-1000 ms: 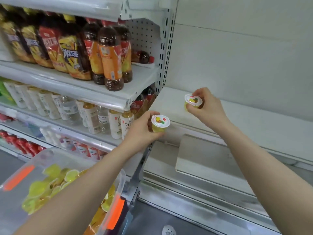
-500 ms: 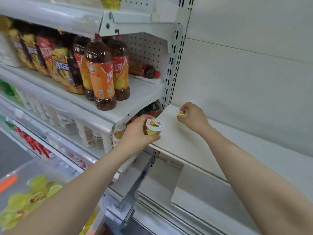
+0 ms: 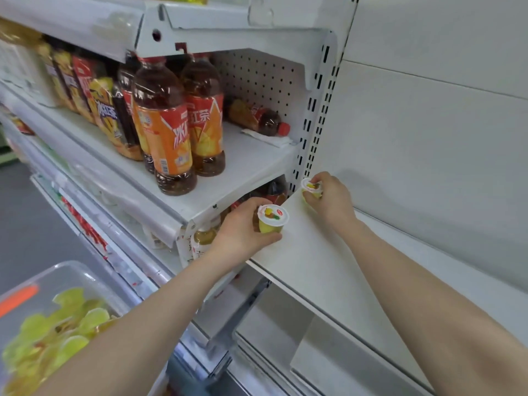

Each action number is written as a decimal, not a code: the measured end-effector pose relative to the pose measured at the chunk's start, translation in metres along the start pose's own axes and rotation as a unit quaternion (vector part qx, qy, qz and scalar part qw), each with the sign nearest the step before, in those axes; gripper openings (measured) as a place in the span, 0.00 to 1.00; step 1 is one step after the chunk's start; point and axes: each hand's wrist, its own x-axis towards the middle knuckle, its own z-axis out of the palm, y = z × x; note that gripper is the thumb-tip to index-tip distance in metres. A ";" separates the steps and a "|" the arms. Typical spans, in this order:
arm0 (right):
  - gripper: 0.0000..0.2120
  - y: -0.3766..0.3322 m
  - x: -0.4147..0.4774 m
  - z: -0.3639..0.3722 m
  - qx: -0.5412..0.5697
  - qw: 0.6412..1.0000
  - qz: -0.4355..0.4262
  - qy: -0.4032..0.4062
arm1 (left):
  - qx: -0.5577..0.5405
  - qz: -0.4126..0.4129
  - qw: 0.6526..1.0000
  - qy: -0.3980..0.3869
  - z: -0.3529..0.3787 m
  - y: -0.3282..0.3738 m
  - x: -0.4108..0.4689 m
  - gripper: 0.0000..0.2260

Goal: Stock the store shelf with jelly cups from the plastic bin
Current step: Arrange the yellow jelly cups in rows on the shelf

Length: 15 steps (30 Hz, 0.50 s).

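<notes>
Left hand (image 3: pixel 243 228) gripping yellow jelly cup (image 3: pixel 273 221) over white shelf (image 3: pixel 328 270) edge, right hand (image 3: pixel 333 200) — at two o'clock — gripping second jelly cup (image 3: pixel 311 186)

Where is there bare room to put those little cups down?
The white shelf is bare rightward of the left hand and right hand, each gripping a jelly cup. The neighbouring shelf is crowded with tea bottles, free only before the lying bottle.
</notes>
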 end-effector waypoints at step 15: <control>0.19 0.027 -0.002 -0.036 -0.096 0.983 -0.150 -0.037 | -0.032 0.038 0.998 -0.043 0.049 0.009 0.041 0.25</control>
